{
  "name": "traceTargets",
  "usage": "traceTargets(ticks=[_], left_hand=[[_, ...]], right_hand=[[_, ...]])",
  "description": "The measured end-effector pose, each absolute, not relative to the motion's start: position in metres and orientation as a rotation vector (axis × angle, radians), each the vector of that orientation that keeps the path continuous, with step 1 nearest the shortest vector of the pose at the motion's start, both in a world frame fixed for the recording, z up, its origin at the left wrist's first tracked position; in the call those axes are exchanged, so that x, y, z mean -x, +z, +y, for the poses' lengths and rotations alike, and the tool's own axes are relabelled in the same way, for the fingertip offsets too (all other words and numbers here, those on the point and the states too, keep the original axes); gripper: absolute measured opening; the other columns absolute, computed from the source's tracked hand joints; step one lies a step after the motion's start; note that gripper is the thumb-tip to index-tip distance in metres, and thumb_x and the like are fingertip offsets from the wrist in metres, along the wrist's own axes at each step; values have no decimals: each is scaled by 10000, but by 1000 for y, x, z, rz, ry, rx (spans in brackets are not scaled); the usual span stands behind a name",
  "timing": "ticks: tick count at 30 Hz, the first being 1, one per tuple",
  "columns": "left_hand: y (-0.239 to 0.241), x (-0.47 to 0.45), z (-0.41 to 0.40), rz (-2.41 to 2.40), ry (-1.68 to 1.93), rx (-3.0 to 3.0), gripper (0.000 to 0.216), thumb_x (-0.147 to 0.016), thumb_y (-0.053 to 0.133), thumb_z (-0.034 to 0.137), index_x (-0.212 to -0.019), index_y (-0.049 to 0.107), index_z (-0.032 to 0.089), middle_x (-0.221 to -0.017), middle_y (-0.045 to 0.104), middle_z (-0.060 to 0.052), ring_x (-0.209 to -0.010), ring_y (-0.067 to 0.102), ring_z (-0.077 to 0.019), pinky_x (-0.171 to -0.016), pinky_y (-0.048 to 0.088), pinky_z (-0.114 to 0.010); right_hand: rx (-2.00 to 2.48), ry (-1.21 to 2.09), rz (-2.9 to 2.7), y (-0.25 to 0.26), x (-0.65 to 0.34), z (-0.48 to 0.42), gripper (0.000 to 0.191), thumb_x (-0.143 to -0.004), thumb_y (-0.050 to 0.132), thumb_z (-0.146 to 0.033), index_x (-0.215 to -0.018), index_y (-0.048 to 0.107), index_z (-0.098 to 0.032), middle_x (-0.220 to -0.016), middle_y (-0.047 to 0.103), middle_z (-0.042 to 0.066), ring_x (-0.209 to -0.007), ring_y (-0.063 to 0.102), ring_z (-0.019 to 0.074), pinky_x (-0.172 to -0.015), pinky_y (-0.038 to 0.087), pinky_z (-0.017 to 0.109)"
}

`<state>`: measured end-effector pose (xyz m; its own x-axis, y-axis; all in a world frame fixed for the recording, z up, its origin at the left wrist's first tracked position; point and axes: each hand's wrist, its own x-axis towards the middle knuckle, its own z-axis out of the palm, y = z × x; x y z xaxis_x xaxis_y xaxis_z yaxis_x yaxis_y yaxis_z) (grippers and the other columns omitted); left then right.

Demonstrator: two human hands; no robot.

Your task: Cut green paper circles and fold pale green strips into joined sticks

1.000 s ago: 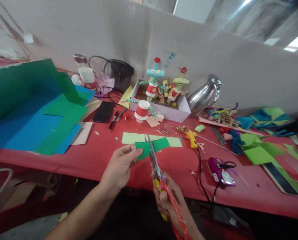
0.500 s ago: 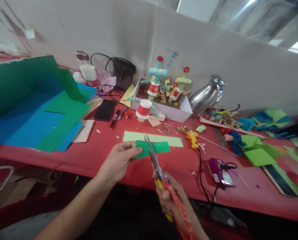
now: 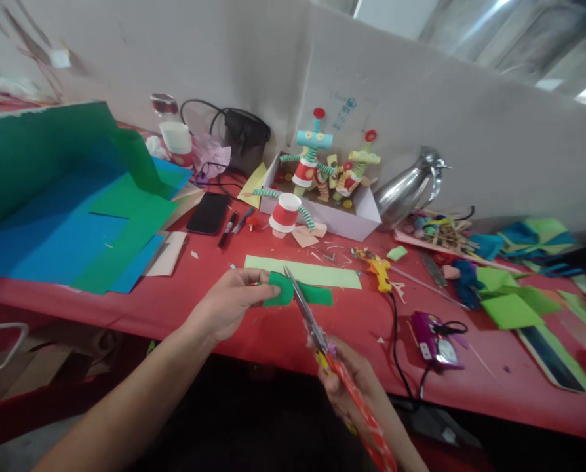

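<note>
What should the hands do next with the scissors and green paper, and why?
I'd probably have the right hand ease the scissors back and check the cut. The blades look closed, with green paper on both sides: one part pinched in the left hand, the other part beyond the blades. I can't tell whether they are fully apart.

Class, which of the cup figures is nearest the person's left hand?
The headless cup figure, standing on the red table in front of the white box. The blue-headed figure and yellow-headed figure are in the box, farther from the left hand.
</note>
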<state>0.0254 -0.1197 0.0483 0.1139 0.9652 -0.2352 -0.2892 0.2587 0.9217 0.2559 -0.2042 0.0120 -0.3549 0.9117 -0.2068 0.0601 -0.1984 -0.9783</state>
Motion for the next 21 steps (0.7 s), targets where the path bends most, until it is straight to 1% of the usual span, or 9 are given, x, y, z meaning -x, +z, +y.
traceTargets(ticks=[2,5,7,9,11,12,16,18,21], left_hand=[[46,-23,-118,1042,1095,-853,220,-611,837,248,-572,636,168,-614,601,3,-583,540,-101,-584,412,-225],[43,-20,-117,1032,1079,-870,204,-629,824,254,-586,644,169,-616,589,7,-581,524,-95,-585,405,-222],[44,-21,-119,1018,1055,-897,202,-628,823,253,-579,644,171,-595,572,14,-570,506,-94,-577,396,-223],[48,-24,-121,999,1012,-940,201,-615,825,244,-567,642,177,-578,566,18,-561,496,-97,-569,391,-228],[54,-28,-123,974,939,-1007,189,-604,822,233,-555,647,180,-617,607,1,-583,517,-112,-577,402,-239],[57,-30,-123,965,900,-1046,181,-600,818,226,-546,652,179,-662,637,-15,-606,536,-123,-585,411,-246],[66,-31,-122,984,810,-1170,154,-582,802,182,-513,664,176,-761,671,-33,-675,578,-143,-608,431,-248],[65,-31,-122,982,797,-1163,114,-595,804,179,-570,694,172,-740,666,-18,-657,574,-130,-610,436,-238],[59,-38,-131,975,914,-1015,128,-631,825,205,-712,730,175,-739,676,7,-677,590,-113,-660,466,-222]], right_hand=[[1222,1598,-1365,16,-253,-207,489,-815,703,-566,-1151,622,-221,-598,419,-68,-398,247,25,-333,191,159],[1244,1539,-1267,28,-245,-209,489,-859,639,-593,-1150,620,-201,-568,384,-79,-390,221,28,-336,179,176],[1247,1452,-1238,38,-240,-204,463,-869,646,-559,-1169,601,-209,-615,460,-59,-412,308,41,-362,251,184],[1242,1332,-1252,48,-236,-193,461,-822,734,-467,-1186,576,-232,-754,583,-18,-503,463,69,-440,379,200],[1223,1273,-1311,54,-234,-179,516,-758,801,-356,-1195,548,-246,-853,648,0,-633,584,109,-553,480,231],[1196,1279,-1317,55,-233,-172,531,-751,798,-323,-1205,533,-247,-873,660,2,-661,608,121,-574,499,244],[1107,1460,-1237,51,-226,-155,498,-732,769,-245,-1173,535,-245,-819,641,-36,-558,578,95,-508,493,239],[1083,1475,-1162,47,-221,-154,456,-728,759,-216,-1133,551,-249,-772,612,-61,-533,559,80,-493,480,220],[1071,1375,-1089,43,-213,-156,382,-735,747,-184,-1063,561,-247,-760,608,-67,-588,588,89,-550,518,224]])
